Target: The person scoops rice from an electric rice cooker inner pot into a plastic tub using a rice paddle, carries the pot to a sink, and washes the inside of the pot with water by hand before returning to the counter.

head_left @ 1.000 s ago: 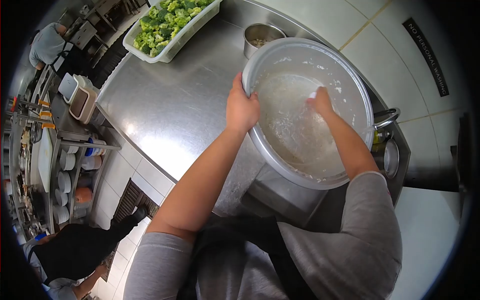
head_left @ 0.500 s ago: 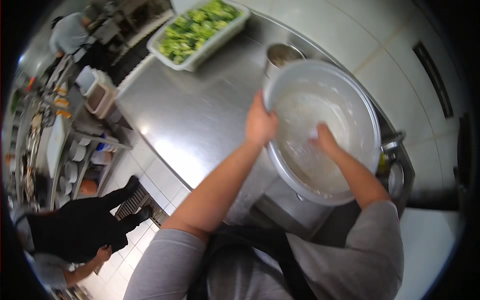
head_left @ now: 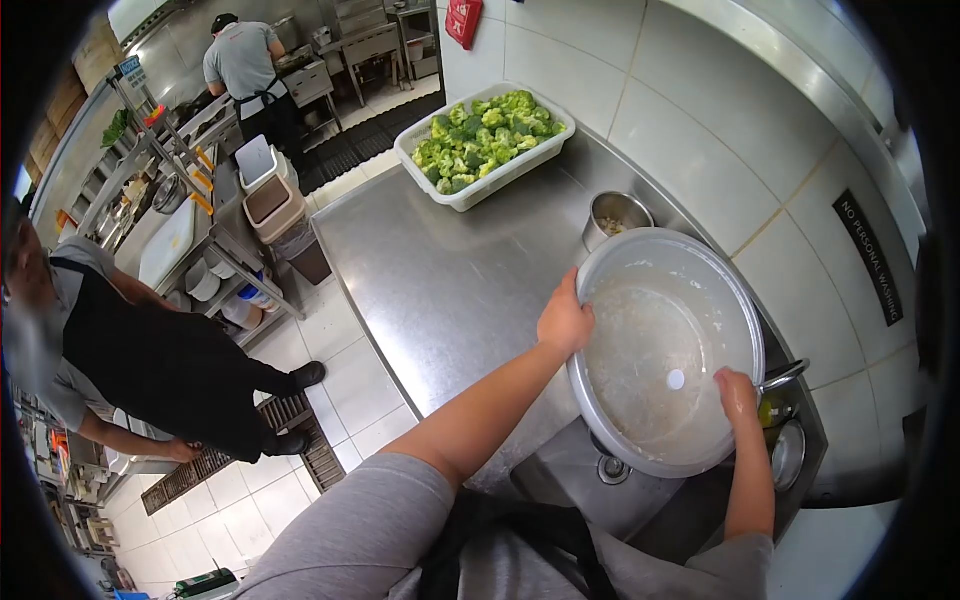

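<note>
A large pale grey basin (head_left: 640, 330), wet inside with whitish residue, is tilted over the sink (head_left: 560, 470). My left hand (head_left: 567, 320) is closed around its left rim, thumb toward the inside. At the right side, my right hand (head_left: 738, 395) is closed on the basin's edge with a digit reaching inside; its other fingers are partly hidden. A small white round spot (head_left: 676, 380) shows on the basin's bottom. Just beyond the basin stands a small metal pot (head_left: 617, 217) with pale bits in it.
A white basket (head_left: 470, 196) of broccoli (head_left: 490, 135) sits at the far end of the steel counter (head_left: 420, 270). A metal faucet (head_left: 785, 375) and a round lid (head_left: 789, 455) are right of the basin. One person (head_left: 160, 350) stands left; another (head_left: 245, 65) works farther back.
My right hand has moved from inside the basin out to its right edge. My left hand keeps its hold on the rim. The view has shifted, and the person at left appears more upright.
</note>
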Motion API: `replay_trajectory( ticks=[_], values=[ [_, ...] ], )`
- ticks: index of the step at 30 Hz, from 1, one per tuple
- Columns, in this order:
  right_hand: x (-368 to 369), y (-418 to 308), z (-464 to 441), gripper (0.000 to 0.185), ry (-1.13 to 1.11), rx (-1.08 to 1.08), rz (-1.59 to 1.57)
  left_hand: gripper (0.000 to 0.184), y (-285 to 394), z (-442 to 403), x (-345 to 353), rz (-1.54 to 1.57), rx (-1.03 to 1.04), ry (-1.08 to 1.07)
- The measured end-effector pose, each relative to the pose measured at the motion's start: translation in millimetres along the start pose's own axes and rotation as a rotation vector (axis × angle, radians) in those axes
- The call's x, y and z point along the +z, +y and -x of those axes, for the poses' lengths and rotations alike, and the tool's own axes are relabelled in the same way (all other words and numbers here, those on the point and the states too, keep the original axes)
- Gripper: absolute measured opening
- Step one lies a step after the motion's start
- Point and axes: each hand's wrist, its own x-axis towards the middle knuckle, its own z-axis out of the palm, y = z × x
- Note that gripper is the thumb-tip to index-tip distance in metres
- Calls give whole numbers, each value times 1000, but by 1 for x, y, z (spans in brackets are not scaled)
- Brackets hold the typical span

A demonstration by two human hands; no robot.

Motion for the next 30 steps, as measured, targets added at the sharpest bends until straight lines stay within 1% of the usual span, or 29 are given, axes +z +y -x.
replay_trajectory(
  ticks=[1, 2, 4, 5, 7, 8, 10, 11, 13, 14, 15, 16, 17, 18, 19, 20, 22, 23, 27, 29, 30],
  values=[
    [-10, -13, 13, 30, 104, -245, 335, 62, 1, 0, 0, -21, -9, 1],
    [-21, -21, 24, 30, 115, -250, 332, 62, 2, -2, -1, -23, -1, 9],
    [-31, -24, 50, 33, 134, 5, 427, 62, 0, 0, 2, -43, -9, 20],
    [-20, -5, 56, 33, 141, 7, 422, 62, 1, 0, 2, -48, 0, 22],
    [25, 72, 56, 35, 704, 224, -548, 62, 2, 1, 2, -61, 12, 38],
    [47, 110, 52, 35, 708, 222, -554, 62, 3, 1, 1, -64, 18, 42],
    [94, 186, 43, 35, 891, 387, -655, 61, 4, 3, 2, -77, 18, 55],
    [113, 216, 38, 35, 894, 389, -659, 61, 5, 3, 2, -81, 23, 54],
    [148, 267, 23, 32, 502, 417, -1433, 59, 4, 3, 3, -87, 38, 74],
    [163, 292, 11, 28, 406, 378, -1130, 59, -1, 0, 5, -123, 68, 111],
    [150, 250, 14, 38, 532, 432, -1398, 58, -9, -3, 10, -162, 105, 125],
    [177, 281, 9, 26, 594, 429, -1039, 57, -14, -6, 13, -149, 160, 131],
    [197, 302, -1, 24, 632, 545, -1009, 57, -18, -9, 14, -137, 205, 135],
    [187, 289, 0, 22, 526, 484, -716, 57, -17, -9, 14, -138, 181, 116],
    [235, 321, -30, 22, 702, 280, -1018, 57, -15, -9, 13, -138, 154, 105],
    [198, 279, -15, 22, 685, 440, -1055, 57, -13, -9, 12, -149, 157, 65],
    [207, 284, -26, 25, 640, 354, -1736, 57, -12, -9, 12, -128, 118, 74],
    [206, 276, -23, 25, 644, 372, -1737, 57, -9, -8, 13, -136, 114, 60],
    [191, 219, -11, 30, 638, 316, -1788, 57, -10, -8, 13, -162, 119, 90],
    [190, 214, -9, 31, 635, 303, -1798, 57, -7, -6, 13, -170, 130, 99],
    [190, 211, -7, 32, 628, 311, -1798, 56, -5, -5, 13, -165, 101, 90]
  ],
)
